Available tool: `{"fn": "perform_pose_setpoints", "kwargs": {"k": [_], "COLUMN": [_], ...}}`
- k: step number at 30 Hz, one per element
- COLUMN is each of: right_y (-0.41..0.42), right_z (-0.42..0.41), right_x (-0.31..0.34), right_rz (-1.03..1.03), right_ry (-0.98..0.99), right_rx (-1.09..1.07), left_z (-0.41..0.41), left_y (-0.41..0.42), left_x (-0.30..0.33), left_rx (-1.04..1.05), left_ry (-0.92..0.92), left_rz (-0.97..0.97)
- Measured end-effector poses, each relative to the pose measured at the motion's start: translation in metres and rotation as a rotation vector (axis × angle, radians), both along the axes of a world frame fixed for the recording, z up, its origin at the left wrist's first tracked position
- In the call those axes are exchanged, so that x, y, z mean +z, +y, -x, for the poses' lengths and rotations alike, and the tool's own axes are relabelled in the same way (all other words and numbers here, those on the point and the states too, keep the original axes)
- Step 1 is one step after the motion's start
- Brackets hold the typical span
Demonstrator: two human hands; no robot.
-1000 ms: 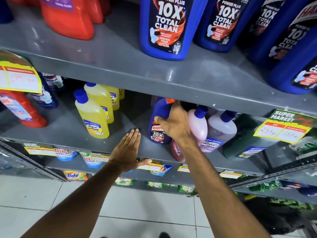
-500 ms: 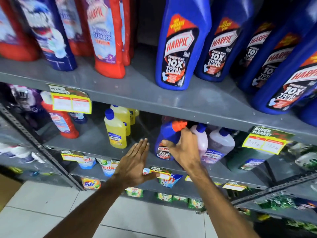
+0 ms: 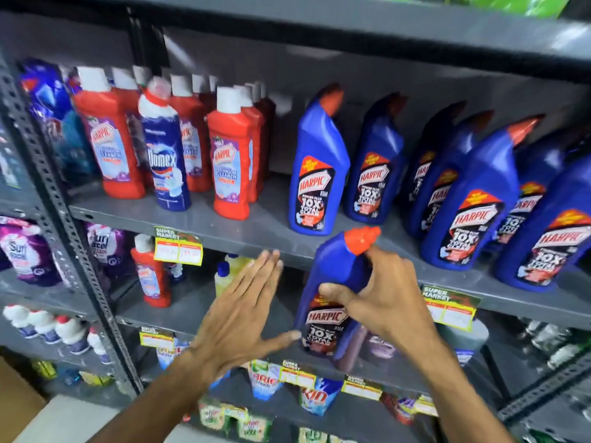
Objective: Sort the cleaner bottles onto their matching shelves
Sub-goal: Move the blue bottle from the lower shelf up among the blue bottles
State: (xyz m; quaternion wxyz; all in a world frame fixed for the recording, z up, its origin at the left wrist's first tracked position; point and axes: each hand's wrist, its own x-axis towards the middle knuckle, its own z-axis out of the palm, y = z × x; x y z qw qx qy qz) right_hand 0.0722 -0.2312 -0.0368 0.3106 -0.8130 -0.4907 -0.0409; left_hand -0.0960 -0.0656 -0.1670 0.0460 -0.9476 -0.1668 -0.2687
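Note:
My right hand (image 3: 383, 302) grips a blue Harpic bottle (image 3: 329, 282) with a red cap around its neck, holding it in the air just in front of the edge of the upper shelf (image 3: 256, 231). Beside it, my left hand (image 3: 243, 314) is open with flat fingers, its thumb close to the bottle's base. On that upper shelf stand several matching blue Harpic bottles (image 3: 316, 174) to the right. Red Harpic bottles (image 3: 228, 167) and a blue Domex bottle (image 3: 164, 155) fill its left side.
The shelf below holds a red bottle (image 3: 148, 276), yellow bottles (image 3: 230, 266) and pale bottles hidden behind my right hand. Price tags (image 3: 178, 250) hang on shelf edges. Detergent pouches (image 3: 22, 251) fill the left rack. A perforated grey upright (image 3: 64, 219) separates the racks.
My right hand has lifted the blue Harpic bottle out of the lower shelf up to the level of the upper shelf's edge. My view has tilted upward; the left hand rose with it.

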Motion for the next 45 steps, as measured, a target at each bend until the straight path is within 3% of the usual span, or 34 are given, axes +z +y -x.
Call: {"fn": "perform_pose_setpoints", "kwargs": {"k": [3,10,18,26,31,37,45], "right_y": [-0.005,0.019,0.066,0.091,0.096,0.073,0.070], "right_z": [-0.010,-0.059,-0.120,-0.155,-0.171,-0.182,-0.186], "right_x": [0.039,0.108,0.116,0.114,0.086,-0.013,-0.052], "right_rz": [-0.095,-0.194,-0.194,-0.169,-0.298,-0.392,-0.274], "right_ry": [-0.078,-0.163,-0.077,0.029,0.206,0.597,0.609], "right_rx": [0.035,0.010,-0.008,0.020,0.082,0.124,0.091], "left_z": [-0.019,-0.063,-0.083,-0.083,-0.085,-0.086,-0.087], "left_y": [0.017,0.068,0.087,0.092,0.095,0.098,0.099], "left_x": [0.030,0.061,0.058,0.049,0.045,0.042,0.041], "left_rx": [0.073,0.199,0.219,0.236,0.239,0.236,0.240], "left_ry": [-0.022,0.185,0.324,0.321,0.305,0.296,0.305], "left_rz": [0.003,0.168,0.249,0.190,0.165,0.170,0.171]}}
